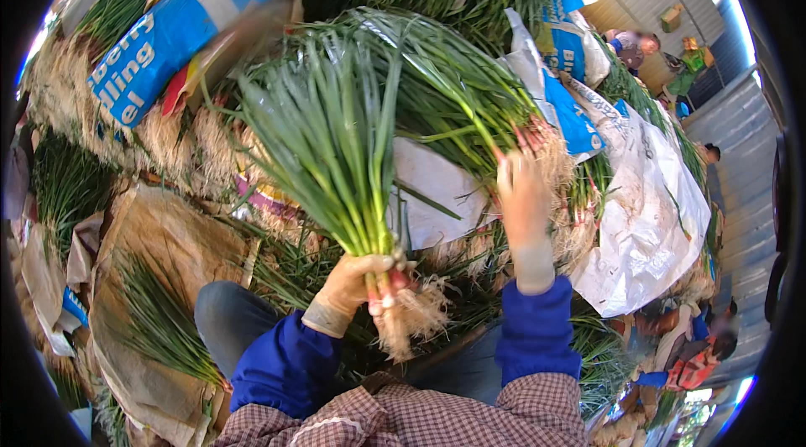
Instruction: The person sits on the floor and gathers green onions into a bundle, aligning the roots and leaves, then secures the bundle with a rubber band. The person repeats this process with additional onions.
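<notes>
My left hand (pixel 362 280), in a light glove, is closed around a bunch of green onion plants (pixel 346 195) just above the reddish stem bases; the leaves fan upward and the pale roots (pixel 403 318) hang below the fist. Over at the right, my right hand (pixel 522 186), gloved too, has its fingertips at the reddish stems of a pile of the same plants (pixel 441 82). Motion blur hides whether those fingers grip a stem. A whitish sheet (pixel 431 192) lies between the two hands, partly under the pile.
Blue printed plastic packaging (pixel 208 25) covers plants at the upper left. A white plastic sack (pixel 655 214) lies at the right. Brown sacking (pixel 164 245) with loose plants is at the left. Several people sit or stand farther off at the right, near a corrugated metal wall (pixel 737 164).
</notes>
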A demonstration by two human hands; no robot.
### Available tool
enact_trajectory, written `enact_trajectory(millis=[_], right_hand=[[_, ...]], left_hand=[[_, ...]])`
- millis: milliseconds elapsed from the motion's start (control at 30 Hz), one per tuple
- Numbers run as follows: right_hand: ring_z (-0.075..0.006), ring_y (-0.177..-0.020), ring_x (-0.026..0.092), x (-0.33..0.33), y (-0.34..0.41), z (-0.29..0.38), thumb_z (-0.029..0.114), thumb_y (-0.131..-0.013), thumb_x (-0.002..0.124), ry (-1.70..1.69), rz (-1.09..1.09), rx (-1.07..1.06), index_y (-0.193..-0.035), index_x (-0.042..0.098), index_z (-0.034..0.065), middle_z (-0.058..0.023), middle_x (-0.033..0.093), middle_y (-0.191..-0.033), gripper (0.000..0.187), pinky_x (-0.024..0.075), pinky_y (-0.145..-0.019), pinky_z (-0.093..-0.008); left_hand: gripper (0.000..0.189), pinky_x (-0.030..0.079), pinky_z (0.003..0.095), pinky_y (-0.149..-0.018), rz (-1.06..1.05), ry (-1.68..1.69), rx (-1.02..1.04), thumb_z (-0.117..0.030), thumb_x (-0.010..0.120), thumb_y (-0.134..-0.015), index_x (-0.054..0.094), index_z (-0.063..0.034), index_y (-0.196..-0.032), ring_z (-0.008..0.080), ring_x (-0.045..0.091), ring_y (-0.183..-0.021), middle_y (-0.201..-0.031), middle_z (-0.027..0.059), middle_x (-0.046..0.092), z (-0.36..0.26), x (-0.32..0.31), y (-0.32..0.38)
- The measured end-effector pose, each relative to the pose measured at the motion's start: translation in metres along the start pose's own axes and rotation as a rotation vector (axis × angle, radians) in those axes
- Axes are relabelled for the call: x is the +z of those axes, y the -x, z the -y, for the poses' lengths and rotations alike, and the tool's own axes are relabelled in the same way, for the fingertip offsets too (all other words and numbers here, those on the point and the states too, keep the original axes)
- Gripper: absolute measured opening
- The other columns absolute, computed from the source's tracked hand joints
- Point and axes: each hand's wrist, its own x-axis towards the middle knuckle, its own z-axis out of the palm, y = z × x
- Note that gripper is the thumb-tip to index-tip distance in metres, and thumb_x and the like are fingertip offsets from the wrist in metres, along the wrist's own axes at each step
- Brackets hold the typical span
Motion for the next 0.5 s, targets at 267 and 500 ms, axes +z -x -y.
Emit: enact_trajectory(millis=[267, 500], right_hand=[[-0.023, -0.099, 0.066, -0.06, 0.105, 0.069, 0.001, -0.083, 0.059, -0.886, 0.667, -0.149, -0.115, 0.062, 0.0031, -0.0122, 0.067, -0.107, 0.033, 0.0533, -0.088, -0.0345], [-0.0149, -0.073, 0.063, 0.065, 0.161, 0.068, 0.026, -0.101, 0.045, -0.815, 0.335, 0.044, -0.103, 0.062, -0.001, -0.009, 0.068, -0.089, 0.032, 0.0495, -0.062, -0.0288]], left_hand=[[0.053, 0.059, 0.0399, -0.082, -0.014, 0.043, -0.112, -0.011, 0.065, -0.079, 0.053, 0.0105, -0.126, 0.0281, 0.068, -0.096, -0.112, 0.0215, 0.065, 0.016, 0.001, 0.002], [0.017, 0.046, 0.0299, -0.034, -0.234, -0.686, -0.059, -0.007, 0.063, -0.08, 0.062, 0.004, -0.093, 0.0199, 0.061, -0.041, -0.06, 0.0137, 0.064, 0.023, 0.027, 0.012]])
